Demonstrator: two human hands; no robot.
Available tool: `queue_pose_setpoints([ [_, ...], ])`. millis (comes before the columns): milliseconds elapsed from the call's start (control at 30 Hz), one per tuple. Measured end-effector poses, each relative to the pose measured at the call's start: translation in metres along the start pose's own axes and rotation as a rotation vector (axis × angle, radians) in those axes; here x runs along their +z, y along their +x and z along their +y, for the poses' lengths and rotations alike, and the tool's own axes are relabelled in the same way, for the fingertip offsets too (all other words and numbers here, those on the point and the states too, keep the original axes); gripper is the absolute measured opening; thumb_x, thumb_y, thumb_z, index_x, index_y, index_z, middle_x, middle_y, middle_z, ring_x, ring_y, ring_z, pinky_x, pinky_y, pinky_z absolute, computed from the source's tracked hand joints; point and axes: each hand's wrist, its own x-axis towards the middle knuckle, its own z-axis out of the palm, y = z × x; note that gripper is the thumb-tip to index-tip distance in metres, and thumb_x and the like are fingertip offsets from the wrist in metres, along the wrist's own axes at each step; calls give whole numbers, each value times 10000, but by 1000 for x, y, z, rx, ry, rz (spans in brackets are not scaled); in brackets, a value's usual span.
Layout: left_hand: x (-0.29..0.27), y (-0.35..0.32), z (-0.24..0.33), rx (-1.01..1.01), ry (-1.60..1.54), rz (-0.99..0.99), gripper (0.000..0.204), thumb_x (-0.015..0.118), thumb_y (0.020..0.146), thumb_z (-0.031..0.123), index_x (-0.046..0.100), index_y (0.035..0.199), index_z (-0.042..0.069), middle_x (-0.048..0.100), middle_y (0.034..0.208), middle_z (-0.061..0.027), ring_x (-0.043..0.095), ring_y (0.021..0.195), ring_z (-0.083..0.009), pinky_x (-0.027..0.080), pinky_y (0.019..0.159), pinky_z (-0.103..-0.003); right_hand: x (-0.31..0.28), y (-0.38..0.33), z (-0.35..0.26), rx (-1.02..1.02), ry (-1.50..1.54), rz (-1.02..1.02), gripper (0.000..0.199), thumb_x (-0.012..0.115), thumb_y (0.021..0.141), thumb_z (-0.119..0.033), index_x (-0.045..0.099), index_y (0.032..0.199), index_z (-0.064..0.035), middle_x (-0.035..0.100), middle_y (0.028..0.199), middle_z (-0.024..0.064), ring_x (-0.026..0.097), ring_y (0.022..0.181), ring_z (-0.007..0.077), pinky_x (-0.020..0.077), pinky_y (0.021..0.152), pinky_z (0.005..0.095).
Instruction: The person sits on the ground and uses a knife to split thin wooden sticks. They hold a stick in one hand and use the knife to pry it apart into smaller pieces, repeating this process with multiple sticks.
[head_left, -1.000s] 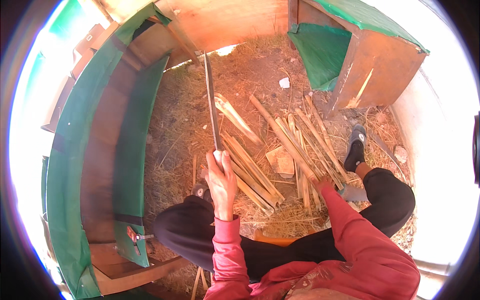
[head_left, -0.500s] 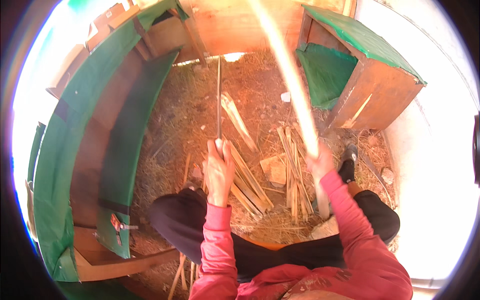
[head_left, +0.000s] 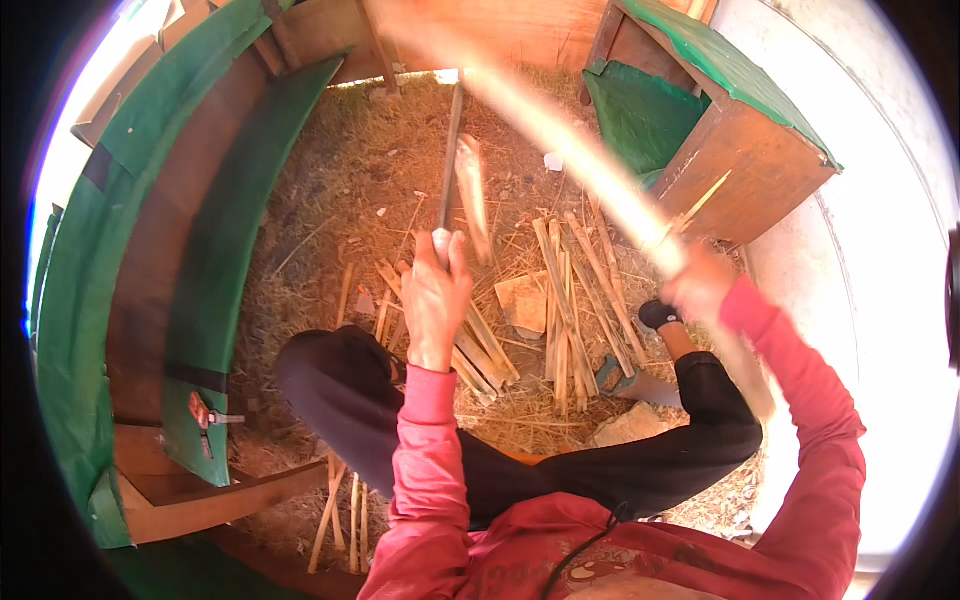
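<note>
My left hand [head_left: 435,310] is closed round the handle of a long, narrow machete [head_left: 452,150], whose dark blade points away from me. To the right, my right hand [head_left: 700,285] grips a long pale wooden strip [head_left: 590,170]. Motion smears the strip; it slants to the far left, and its lower end sticks out behind my hand. Just beyond the left hand, a split piece of wood [head_left: 473,200] lies on the ground beside the blade. Between my bent legs are a pile of split sticks [head_left: 490,350] and a second bundle of sticks [head_left: 560,320].
A squarish block [head_left: 522,303] sits between the stick piles. A long green-covered wooden shelf [head_left: 225,240] curves along the left, a small red-and-metal object [head_left: 205,412] on it. At the far right stands a green-topped wooden box [head_left: 750,150], near a white wall [head_left: 880,300].
My right hand has swung right, and the strip has tipped from near upright to a strong leftward slant. My left hand has lifted slightly; the machete now leans a little right. The view has shifted.
</note>
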Motion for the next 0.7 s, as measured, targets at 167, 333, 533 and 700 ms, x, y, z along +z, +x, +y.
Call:
queue_pose_setpoints([
  [167, 25, -11, -1, 30, 112, 0, 301, 529, 961, 335, 506, 1006, 38, 650, 727, -249, 644, 702, -456, 503, 602, -507, 21, -32, 15, 79, 198, -169, 204, 630, 724, 58, 603, 912, 133, 610, 626, 111, 571, 437, 158, 484, 421, 321],
  [333, 32, -9, 2, 78, 181, -18, 282, 527, 962, 310, 485, 1008, 35, 636, 677, -245, 635, 661, -452, 483, 565, -529, -14, -29, -50, -335, 353, -2, 125, 613, 743, 14, 602, 866, 32, 652, 690, 147, 584, 457, 142, 501, 427, 257],
  [533, 41, -9, 26, 100, 81, -28, 288, 537, 958, 317, 485, 953, 33, 629, 676, -251, 628, 662, -461, 484, 578, -534, -126, -26, -128, -568, 204, 293, 305, 642, 800, -144, 550, 1066, -28, 633, 760, 81, 565, 482, 116, 457, 469, 214],
  [700, 16, -5, 15, -18, 225, -141, 281, 539, 953, 316, 493, 979, 40, 633, 657, -248, 647, 650, -442, 506, 576, -526, -23, 7, -6, -47, -94, 55, 312, 654, 789, -118, 566, 1061, 6, 638, 758, 97, 592, 503, 145, 480, 484, 239],
])
